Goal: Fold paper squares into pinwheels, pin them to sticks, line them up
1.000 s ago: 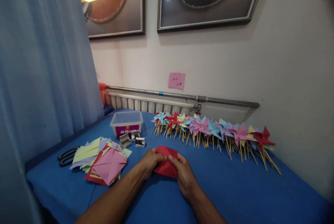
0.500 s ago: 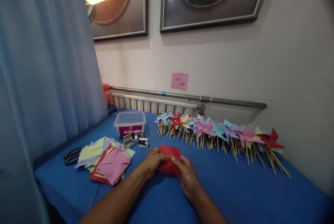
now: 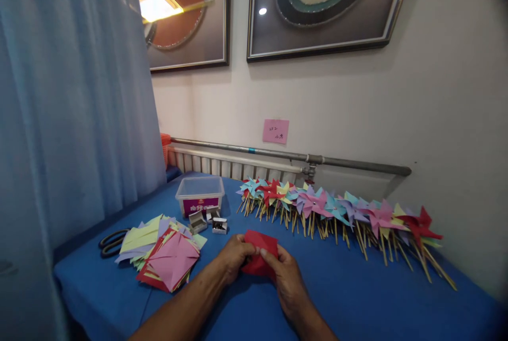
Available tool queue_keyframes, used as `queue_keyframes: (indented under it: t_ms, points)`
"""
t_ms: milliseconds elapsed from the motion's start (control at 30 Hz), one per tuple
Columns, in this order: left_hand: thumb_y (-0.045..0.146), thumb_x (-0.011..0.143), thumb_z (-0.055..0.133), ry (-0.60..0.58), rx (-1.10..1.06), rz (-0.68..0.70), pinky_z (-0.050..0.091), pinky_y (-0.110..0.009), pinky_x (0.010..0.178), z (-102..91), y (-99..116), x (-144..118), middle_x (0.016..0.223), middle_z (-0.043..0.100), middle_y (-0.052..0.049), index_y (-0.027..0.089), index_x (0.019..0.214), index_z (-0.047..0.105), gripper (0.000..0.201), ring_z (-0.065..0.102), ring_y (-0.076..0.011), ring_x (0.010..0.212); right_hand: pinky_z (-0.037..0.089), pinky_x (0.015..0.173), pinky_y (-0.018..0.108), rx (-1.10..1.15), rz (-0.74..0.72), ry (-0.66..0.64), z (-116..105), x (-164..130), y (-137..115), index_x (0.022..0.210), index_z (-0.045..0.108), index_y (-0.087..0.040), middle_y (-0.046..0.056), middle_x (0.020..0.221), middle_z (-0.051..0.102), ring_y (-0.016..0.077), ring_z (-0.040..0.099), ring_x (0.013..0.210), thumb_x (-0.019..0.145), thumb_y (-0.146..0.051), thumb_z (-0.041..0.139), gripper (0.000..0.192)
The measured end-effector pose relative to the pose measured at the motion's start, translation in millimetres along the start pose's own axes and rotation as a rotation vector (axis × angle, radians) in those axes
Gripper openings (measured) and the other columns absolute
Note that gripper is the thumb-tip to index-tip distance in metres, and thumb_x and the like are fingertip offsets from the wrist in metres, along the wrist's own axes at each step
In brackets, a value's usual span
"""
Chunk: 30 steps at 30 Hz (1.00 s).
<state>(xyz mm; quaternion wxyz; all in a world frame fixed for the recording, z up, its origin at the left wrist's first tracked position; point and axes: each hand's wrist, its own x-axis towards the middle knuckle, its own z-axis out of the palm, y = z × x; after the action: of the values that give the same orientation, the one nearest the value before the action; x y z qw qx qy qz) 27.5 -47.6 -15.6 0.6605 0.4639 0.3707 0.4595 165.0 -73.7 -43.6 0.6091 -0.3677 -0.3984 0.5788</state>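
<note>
A red paper square (image 3: 262, 243) is held up between both hands above the blue-covered table (image 3: 349, 293). My left hand (image 3: 236, 256) grips its left side, thumb on the front face. From the right, my right hand (image 3: 283, 269) pinches it, with the thumb near the middle close to the left thumb. Whether a small pin sits between the thumbs I cannot tell. To the left lies a stack of cut paper squares, a pink square (image 3: 174, 261) on top. Small open boxes (image 3: 219, 225) stand beyond my hands, one holding dark small pieces.
Finished paper pinwheels (image 3: 313, 203) on sticks lie in a long row along the wall side. A clear plastic tub (image 3: 200, 190) stands behind the small boxes. Scissors (image 3: 113, 242) rest left of the paper; a blue curtain (image 3: 87, 92) hangs at the left.
The camera view has tilted up slightly, so everything sits lower in the picture. My thumbs have come closer together at the middle of the red paper.
</note>
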Motion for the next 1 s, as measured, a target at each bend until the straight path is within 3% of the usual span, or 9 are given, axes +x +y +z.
queue_keyframes:
  t_ms: [200,467,667,1000]
  points:
    - [0.025,0.052,0.070,0.016,-0.011,0.020,0.029,-0.024,0.053,1.1,-3.0,1.4,0.052,0.055,0.003,0.015,0.059,0.061,0.016,0.043,-0.0085,0.048,0.056,0.069,0.035,-0.117,-0.075,0.134,-1.9,6.3,4.7,0.090,0.079,-0.019,0.006,0.081,0.080,0.0259,0.072,0.072,0.057,-0.050,0.091,0.046]
    - [0.022,0.048,0.067,0.017,-0.048,0.002,0.032,-0.023,0.052,2.5,4.5,1.4,0.054,0.058,0.001,0.013,0.059,0.063,0.015,0.047,-0.0090,0.048,0.058,0.069,0.037,-0.066,0.029,0.019,2.2,0.4,-3.3,0.092,0.078,-0.019,0.007,0.082,0.080,0.0285,0.074,0.076,0.064,-0.055,0.087,0.047]
    - [0.024,0.049,0.069,0.028,-0.033,0.018,0.029,-0.023,0.051,-1.7,-3.6,5.8,0.053,0.056,0.002,0.014,0.058,0.061,0.016,0.044,-0.0081,0.047,0.057,0.073,0.037,-0.241,-0.065,0.111,-5.1,10.0,4.7,0.089,0.079,-0.018,0.007,0.084,0.081,0.0283,0.073,0.078,0.059,-0.051,0.088,0.046]
    - [0.029,0.053,0.073,0.003,-0.004,0.027,0.028,-0.024,0.051,-3.3,-4.7,5.1,0.054,0.057,0.002,0.014,0.064,0.063,0.021,0.043,-0.0080,0.046,0.056,0.068,0.034,-0.238,-0.063,0.127,-2.2,4.9,3.8,0.091,0.079,-0.018,0.006,0.079,0.080,0.0266,0.073,0.073,0.068,-0.043,0.081,0.034]
